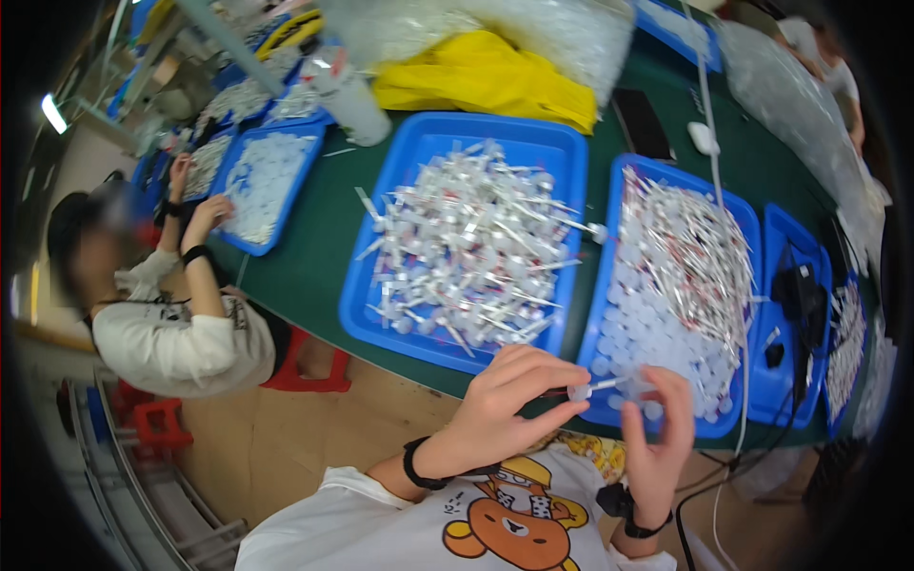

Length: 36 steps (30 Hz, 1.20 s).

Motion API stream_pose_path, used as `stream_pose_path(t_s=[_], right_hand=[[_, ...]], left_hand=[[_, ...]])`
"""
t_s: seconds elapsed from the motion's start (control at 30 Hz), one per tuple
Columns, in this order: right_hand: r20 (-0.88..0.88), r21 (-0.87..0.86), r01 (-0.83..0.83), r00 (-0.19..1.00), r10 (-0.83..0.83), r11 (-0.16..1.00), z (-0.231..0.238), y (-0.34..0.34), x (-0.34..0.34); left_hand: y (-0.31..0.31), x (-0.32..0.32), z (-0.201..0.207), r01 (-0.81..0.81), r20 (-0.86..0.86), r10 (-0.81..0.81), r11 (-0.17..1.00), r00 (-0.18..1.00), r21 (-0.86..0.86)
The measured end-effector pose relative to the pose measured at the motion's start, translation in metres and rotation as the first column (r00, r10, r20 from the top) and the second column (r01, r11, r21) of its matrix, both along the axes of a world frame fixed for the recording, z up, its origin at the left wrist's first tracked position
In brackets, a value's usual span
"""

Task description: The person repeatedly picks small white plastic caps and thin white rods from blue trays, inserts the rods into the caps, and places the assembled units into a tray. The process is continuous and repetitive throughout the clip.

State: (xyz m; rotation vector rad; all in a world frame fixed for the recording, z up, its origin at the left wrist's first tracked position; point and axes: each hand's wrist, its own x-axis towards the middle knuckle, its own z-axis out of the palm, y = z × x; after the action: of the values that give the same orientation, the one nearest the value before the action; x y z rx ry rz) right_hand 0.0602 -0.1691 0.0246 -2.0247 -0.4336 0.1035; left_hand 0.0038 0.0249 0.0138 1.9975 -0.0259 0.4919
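My left hand (519, 400) pinches a small round translucent cap with a thin white stick (606, 384) pointing from it toward my right hand. My right hand (662, 419) has its fingers curled round what looks like a second translucent cap (640, 385) at the stick's other end; whether stick and cap touch is too small to tell. Both hands are over the near edge of a blue tray (595, 333), which holds loose translucent caps (633, 324) and a heap of silvery-white thin strips (685, 252). Left of it, another blue tray (357, 305) holds piled capped sticks (471, 238).
A co-worker (190, 324) reaches into a tray of white pieces (267, 181) at left. On the green table (314, 257) are a bottle (347, 100), yellow bag (486, 81), dark phone (643, 124) and white cable (714, 171). A blue tray (771, 400) holds a black adapter (800, 290).
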Motion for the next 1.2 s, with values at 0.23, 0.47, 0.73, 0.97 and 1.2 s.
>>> stream_pose_path(t_s=[0.23,0.47,0.73,0.97,1.2], right_hand=[[0.341,-0.35,0.141,0.94,-0.014,0.926,-0.018,-0.029,0.016],[0.272,-0.394,0.079,0.962,0.035,0.916,-0.028,-0.036,0.023],[0.374,-0.338,0.179,0.926,-0.043,0.924,-0.029,-0.03,0.024],[0.354,-0.376,0.247,0.929,-0.108,0.893,-0.018,-0.023,0.021],[0.357,-0.413,0.229,0.931,-0.074,0.882,0.01,-0.02,0.027]], left_hand=[[0.02,-0.007,-0.018,-0.465,0.047,0.482,0.81,0.875,0.357],[0.002,-0.012,-0.015,-0.453,-0.019,0.504,0.791,0.863,0.411],[-0.042,0.013,-0.022,0.029,-0.068,-0.001,0.909,0.998,0.415],[-0.053,0.031,-0.028,0.085,-0.156,0.013,0.793,0.988,0.604],[-0.055,0.034,-0.029,0.053,-0.131,0.023,0.839,0.991,0.542]])
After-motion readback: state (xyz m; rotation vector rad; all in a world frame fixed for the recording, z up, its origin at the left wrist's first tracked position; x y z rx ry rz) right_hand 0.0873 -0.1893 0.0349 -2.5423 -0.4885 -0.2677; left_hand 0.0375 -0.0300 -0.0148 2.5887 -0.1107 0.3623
